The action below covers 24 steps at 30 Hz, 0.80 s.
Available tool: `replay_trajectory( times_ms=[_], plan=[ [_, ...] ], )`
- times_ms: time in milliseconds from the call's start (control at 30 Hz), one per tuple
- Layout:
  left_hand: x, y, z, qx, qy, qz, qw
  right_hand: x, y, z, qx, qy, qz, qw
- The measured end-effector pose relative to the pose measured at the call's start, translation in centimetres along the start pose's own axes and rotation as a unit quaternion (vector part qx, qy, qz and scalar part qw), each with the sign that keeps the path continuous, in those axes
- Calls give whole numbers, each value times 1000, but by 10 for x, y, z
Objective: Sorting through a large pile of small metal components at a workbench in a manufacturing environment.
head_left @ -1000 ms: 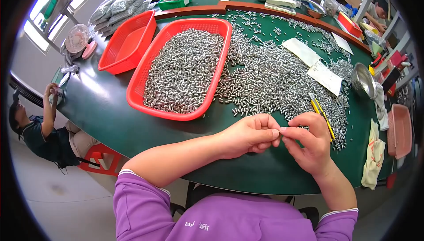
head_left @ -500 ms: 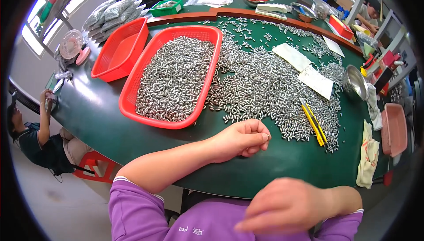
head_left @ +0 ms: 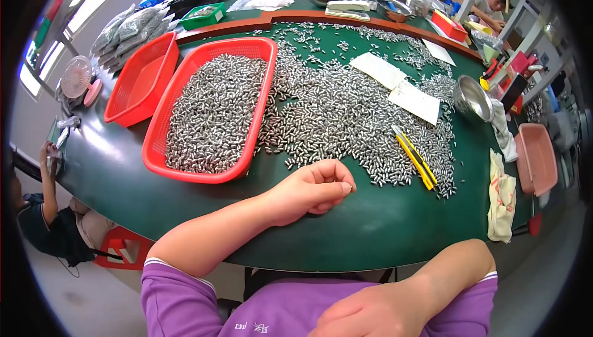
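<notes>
Left hand (head_left: pixel 312 190) rests curled on dark green worktop (head_left: pixel 383 226), contents indiscernible, beside small silver metal cylinders (head_left: pixel 346 115); right hand (head_left: pixel 370 312) loosely curled at chest, empty.

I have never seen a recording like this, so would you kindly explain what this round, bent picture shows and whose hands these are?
No machine here: a person wears a wide fisheye camera on the head, looking down, so straight edges bend. The arms in purple sleeves are the wearer's own. The left hand rests loosely closed on the green table; whether it holds anything cannot be seen. The right hand is drawn back to the body, off the table. Small metal pieces lie heaped on the table, and more fill a red basket. A second red basket is empty. Also there: a yellow knife, white papers, a steel bowl and a cloth.
</notes>
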<state>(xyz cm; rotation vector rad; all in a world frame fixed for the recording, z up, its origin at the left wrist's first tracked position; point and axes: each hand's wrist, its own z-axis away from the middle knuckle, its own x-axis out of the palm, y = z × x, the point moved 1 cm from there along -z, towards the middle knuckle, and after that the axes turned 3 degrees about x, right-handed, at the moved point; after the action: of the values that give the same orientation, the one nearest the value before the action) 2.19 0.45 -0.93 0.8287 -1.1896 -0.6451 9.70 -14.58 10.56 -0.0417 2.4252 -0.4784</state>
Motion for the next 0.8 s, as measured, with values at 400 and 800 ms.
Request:
replay_trajectory(
  times_ms=[400, 800],
  plan=[
    [16, 10, 3, 86, 123, -454, 878, -62, -45, 43, 453, 122, 491, 734],
    [15, 10, 8, 55, 179, -625, 758, -85, 67, 146, 648, 92, 350, 670]
  ],
)
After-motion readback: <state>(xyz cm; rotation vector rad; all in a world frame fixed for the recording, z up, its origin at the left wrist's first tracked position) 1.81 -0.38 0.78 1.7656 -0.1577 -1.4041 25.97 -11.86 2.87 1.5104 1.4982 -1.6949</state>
